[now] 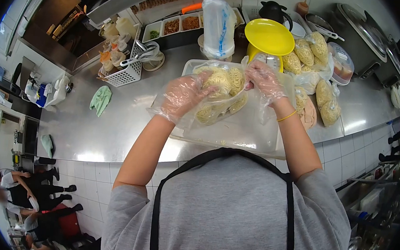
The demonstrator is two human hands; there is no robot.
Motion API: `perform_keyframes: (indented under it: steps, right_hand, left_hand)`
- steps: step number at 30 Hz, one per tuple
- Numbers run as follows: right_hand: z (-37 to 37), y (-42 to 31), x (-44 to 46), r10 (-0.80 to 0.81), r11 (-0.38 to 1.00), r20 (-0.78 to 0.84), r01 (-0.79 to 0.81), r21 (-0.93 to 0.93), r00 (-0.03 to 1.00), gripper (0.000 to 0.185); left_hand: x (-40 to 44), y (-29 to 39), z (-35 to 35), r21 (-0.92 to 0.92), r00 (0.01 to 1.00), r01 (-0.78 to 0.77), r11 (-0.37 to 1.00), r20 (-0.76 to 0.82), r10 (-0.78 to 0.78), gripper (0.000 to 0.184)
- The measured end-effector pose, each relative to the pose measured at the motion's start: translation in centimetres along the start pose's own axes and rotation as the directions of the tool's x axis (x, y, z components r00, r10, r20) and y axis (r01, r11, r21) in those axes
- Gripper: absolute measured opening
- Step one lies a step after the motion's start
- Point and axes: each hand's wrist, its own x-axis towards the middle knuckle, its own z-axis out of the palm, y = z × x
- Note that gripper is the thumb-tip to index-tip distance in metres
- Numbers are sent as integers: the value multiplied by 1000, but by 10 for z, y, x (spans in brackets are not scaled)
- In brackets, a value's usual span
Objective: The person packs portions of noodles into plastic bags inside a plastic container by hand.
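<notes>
A clear plastic bag [206, 117] with several nests of pale yellow noodles [238, 81] is over a translucent plastic tray [237, 137] on the steel counter. My left hand [183, 96], in a clear disposable glove, curves its fingers around a noodle nest [219, 83] at the bag's left side. On the other side, my right hand [264, 79], gloved too, pinches the bag's upper edge. A yellow rubber band circles my right wrist. Just behind that hand stands a yellow scale [269, 37] with a round pan.
Filled noodle bags [328, 103] lie to the right. Behind the tray are a stack of plastic bags [219, 29] and topping containers [172, 27]. A white basket [128, 73] of bottles and a green cloth [101, 100] are at left. Other people [27, 191] sit farther left.
</notes>
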Motion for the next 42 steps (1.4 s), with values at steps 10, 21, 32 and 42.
perform_keyframes:
  steps: [10,21,32,42]
  right_hand:
    - [-7,17,44,-455,535,-56,223,-815,889,21]
    - [22,-25,43,-206,821,79,216,-529,975,18]
    - [-18,-61,-5,-314,913,-84,277,-298,946,4]
    - [-30,-69,-35,-171,832,81,188,-522,982,11]
  left_hand:
    - [-7,7,10,25,997,13,1000,-79,-11,43]
    - [-14,-1,-7,-295,997,79,952,33,-72,41]
    - [-1,-10,-29,-887,944,-105,450,-232,-236,28]
    - [16,-9,-23,-886,943,41,461,-119,-311,23]
